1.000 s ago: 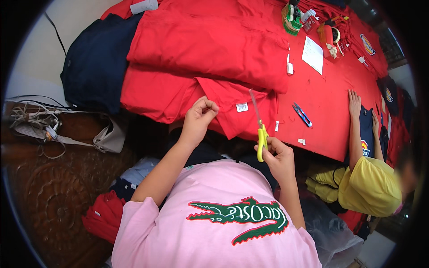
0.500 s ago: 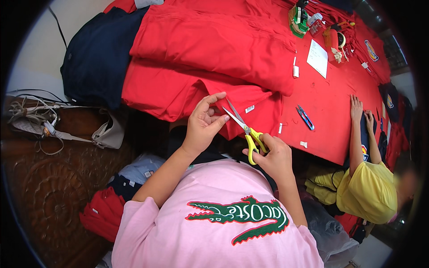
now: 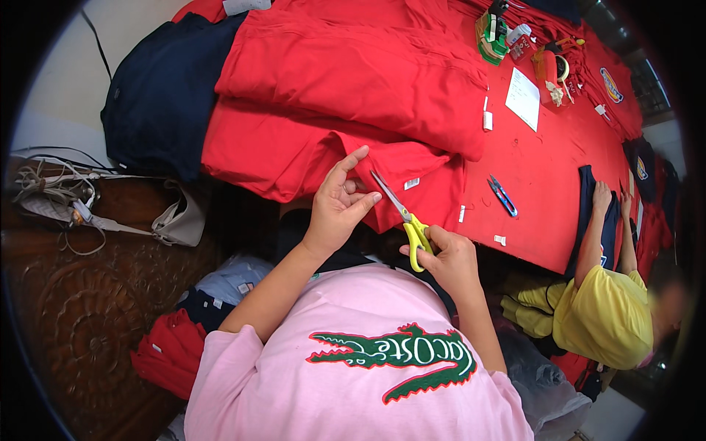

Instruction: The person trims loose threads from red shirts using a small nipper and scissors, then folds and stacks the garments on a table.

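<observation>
My right hand [image 3: 450, 259] is closed round the yellow handles of a pair of scissors [image 3: 403, 213]. The blades are together and point up and left, toward my left hand. With index finger stretched and thumb apart, my left hand [image 3: 338, 204] is beside the blade tips; its other fingers are partly curled, and I see nothing in it. Just beyond both hands, a red garment [image 3: 390, 176] with a small white label [image 3: 412, 183] hangs over the table edge. Any fine thread between the fingers is too small to make out.
Folded red cloth [image 3: 346, 81] and a navy pile [image 3: 158, 95] lie behind. Blue thread snips [image 3: 503, 195], a white paper [image 3: 523, 99] and a green tape dispenser [image 3: 493, 37] are on the red tabletop [image 3: 529, 220]. At right, a person in yellow [image 3: 607, 316] handles navy cloth [image 3: 585, 213].
The scissor blades have closed together, and my right hand's fingers have drawn in. My left hand has barely moved. The person at right has pulled navy cloth onto the table.
</observation>
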The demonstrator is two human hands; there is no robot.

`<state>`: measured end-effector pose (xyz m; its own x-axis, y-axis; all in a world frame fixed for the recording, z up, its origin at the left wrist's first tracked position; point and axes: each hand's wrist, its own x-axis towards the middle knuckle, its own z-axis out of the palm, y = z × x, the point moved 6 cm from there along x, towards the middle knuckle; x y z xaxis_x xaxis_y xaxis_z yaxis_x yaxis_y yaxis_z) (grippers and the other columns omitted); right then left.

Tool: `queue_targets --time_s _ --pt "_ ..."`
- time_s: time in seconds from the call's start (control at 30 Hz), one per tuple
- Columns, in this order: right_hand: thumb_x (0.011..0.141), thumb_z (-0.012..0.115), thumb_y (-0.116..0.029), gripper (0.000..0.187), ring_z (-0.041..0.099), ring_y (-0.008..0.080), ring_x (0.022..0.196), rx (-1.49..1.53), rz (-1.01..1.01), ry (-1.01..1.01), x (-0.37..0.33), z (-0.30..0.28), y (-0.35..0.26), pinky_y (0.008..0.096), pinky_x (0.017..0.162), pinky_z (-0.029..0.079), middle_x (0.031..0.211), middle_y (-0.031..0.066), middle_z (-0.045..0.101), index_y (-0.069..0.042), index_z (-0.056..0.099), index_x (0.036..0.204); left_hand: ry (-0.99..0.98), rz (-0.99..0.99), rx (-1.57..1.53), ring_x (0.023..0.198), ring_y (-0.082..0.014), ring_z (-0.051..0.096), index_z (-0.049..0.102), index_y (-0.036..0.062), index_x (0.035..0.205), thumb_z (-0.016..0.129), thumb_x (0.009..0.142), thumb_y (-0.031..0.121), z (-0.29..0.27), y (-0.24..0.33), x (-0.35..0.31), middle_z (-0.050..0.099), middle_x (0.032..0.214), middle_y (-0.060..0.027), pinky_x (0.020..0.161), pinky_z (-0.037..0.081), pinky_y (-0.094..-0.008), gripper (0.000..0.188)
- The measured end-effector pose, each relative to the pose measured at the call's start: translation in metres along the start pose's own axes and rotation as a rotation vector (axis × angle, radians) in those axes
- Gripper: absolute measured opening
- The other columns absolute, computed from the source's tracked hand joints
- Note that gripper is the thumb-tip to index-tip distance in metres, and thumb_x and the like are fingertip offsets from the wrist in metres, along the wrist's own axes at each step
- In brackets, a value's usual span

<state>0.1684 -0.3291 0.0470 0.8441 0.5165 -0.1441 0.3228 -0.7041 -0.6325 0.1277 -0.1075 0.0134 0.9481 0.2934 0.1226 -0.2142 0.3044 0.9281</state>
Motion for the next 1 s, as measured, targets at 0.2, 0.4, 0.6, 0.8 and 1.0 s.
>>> queue_targets --time_s 0.2,0.4,0.6,0.8,1.0 --pt "0.076 0.093 -0.038 0.045 0.054 0.0226 0.053 -0.035 -0.088 0.047 0.003 -0.004 -0.015 0.0378 0.054 0.043 0.061 0.0087 0.056 -0.002 0.066 0.083 -0.024 -0.016 0.032 0.114 -0.0131 0.064 0.026 0.0019 0.165 0.066 0.091 -0.017 0.006 0.004 -0.002 0.044 0.159 -0.012 0.096 0.058 -0.0249 0.087" --pt "0.077 0.092 -0.034 0.042 0.056 0.0233 0.054 -0.054 -0.114 0.11 0.007 -0.004 -0.014 0.0388 0.055 0.044 0.062 0.01 0.057 -0.002 0.066 0.083 -0.05 -0.047 0.022 0.118 -0.0142 0.063 0.024 0.0023 0.166 0.067 0.091 -0.017 0.004 0.004 -0.002 0.045 0.158 -0.0125 0.096 0.058 -0.0249 0.089" --pt "0.078 0.091 -0.029 0.037 0.056 0.0241 0.053 0.015 -0.034 0.043 0.005 0.007 0.005 0.0389 0.054 0.044 0.062 0.0099 0.057 -0.002 0.067 0.084 0.09 0.04 0.044 0.122 -0.0158 0.063 0.041 0.0002 0.159 0.068 0.094 -0.013 -0.002 0.002 0.0 0.054 0.15 -0.0109 0.1 0.057 -0.0291 0.072" --pt "0.077 0.09 -0.039 0.042 0.058 0.0264 0.056 -0.06 -0.177 0.14 0.003 -0.001 -0.018 0.0423 0.056 0.044 0.058 0.006 0.054 -0.007 0.064 0.079 0.101 0.076 -0.001 0.127 -0.0163 0.062 0.043 -0.0011 0.157 0.064 0.097 -0.013 -0.004 0.001 0.001 0.06 0.145 -0.0138 0.105 0.054 -0.0295 0.065" --pt "0.073 0.094 -0.038 0.045 0.057 0.0275 0.059 -0.084 -0.203 0.134 0.004 0.001 -0.019 0.0421 0.057 0.042 0.062 0.0084 0.055 -0.005 0.067 0.086 0.078 0.066 0.024 0.121 -0.0134 0.063 0.039 0.0 0.161 0.062 0.096 -0.015 -0.002 0.005 -0.002 0.061 0.141 -0.0151 0.102 0.053 -0.0262 0.071"
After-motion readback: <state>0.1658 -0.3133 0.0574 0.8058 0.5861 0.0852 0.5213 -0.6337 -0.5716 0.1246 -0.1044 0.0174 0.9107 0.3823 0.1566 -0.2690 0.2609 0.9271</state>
